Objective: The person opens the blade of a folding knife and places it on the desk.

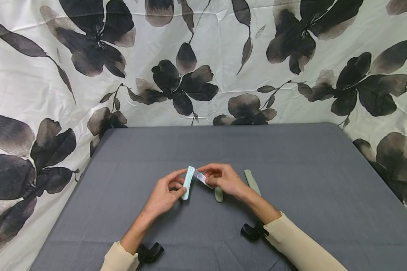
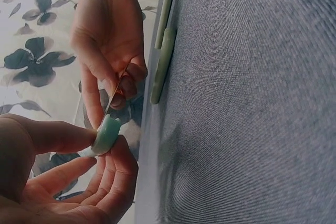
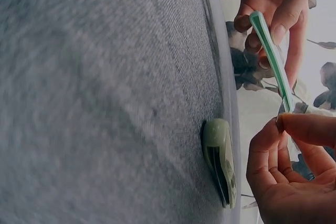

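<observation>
A folding knife with a pale mint handle (image 1: 188, 183) is held up over the table between both hands, its metal blade (image 1: 201, 177) swung partly out at an angle. My left hand (image 1: 163, 195) grips the handle between thumb and fingers. From the other side, my right hand (image 1: 228, 180) pinches the blade with thumb and fingers. The right wrist view shows the slot running along the mint handle (image 3: 272, 56). Beneath the right hand lies a green folding knife (image 1: 218, 194), partly covered by that hand in the head view.
Another green folding knife (image 1: 252, 181) lies just right of the right hand, partly behind the forearm. A grey cloth (image 1: 139, 150) covers the table. Behind it hangs a white curtain (image 1: 203, 109) with dark flowers. Black wrist mounts (image 1: 150, 253) sit by both cream sleeves.
</observation>
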`<state>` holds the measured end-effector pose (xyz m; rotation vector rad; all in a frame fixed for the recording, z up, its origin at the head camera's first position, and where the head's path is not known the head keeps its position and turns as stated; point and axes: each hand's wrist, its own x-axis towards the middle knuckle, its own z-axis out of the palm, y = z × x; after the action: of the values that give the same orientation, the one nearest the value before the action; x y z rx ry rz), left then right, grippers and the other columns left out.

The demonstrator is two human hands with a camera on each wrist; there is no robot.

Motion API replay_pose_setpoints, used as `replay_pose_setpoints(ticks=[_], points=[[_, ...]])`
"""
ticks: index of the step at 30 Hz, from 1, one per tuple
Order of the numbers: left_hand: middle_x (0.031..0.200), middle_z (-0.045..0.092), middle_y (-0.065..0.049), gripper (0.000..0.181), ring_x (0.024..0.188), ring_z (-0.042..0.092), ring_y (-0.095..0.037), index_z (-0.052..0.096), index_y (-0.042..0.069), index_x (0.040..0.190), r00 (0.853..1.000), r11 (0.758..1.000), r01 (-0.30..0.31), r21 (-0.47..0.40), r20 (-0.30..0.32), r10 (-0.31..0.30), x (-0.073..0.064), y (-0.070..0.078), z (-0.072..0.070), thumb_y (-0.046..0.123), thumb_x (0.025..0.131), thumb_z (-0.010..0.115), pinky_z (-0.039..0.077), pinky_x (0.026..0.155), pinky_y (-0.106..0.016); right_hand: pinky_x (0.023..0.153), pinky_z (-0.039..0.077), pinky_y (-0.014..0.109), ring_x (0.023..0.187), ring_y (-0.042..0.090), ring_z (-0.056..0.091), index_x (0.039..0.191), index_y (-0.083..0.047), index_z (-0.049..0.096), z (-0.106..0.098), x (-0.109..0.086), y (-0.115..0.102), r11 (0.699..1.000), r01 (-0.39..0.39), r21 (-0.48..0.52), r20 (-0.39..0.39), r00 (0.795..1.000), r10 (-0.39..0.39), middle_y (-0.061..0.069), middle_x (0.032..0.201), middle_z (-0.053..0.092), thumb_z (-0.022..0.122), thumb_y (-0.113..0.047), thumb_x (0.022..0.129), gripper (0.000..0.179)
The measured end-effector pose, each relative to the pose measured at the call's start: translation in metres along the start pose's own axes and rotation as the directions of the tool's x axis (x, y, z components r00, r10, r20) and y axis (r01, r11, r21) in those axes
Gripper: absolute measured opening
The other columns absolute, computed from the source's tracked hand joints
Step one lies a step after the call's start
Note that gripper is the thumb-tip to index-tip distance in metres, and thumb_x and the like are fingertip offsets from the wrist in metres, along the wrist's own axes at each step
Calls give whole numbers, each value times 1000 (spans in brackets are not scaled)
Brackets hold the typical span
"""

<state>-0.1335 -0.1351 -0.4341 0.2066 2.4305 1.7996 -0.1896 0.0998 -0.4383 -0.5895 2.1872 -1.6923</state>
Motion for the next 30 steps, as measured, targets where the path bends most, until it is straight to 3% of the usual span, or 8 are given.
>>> replay_pose_setpoints(ticks=[13, 30], points=[[113, 66, -21, 58, 86, 65, -13, 60, 6, 145, 999, 999, -3, 47, 39, 1, -3, -2, -5, -9, 90, 66, 49, 70, -19, 74, 53, 24, 88, 18, 64, 129, -9, 73, -3, -2, 1, 997, 29, -78, 19, 999, -27, 14, 104, 70, 64, -1, 96, 36], [111, 66, -19, 58, 87, 65, -13, 61, 8, 145, 997, 996, -17, 84, 72, 11, -4, -5, -11, -8, 89, 65, 50, 72, -19, 77, 52, 26, 90, 16, 63, 128, -11, 74, -4, -4, 1, 986, 56, -154, 15, 998, -54, 13, 108, 71, 63, -3, 100, 31]])
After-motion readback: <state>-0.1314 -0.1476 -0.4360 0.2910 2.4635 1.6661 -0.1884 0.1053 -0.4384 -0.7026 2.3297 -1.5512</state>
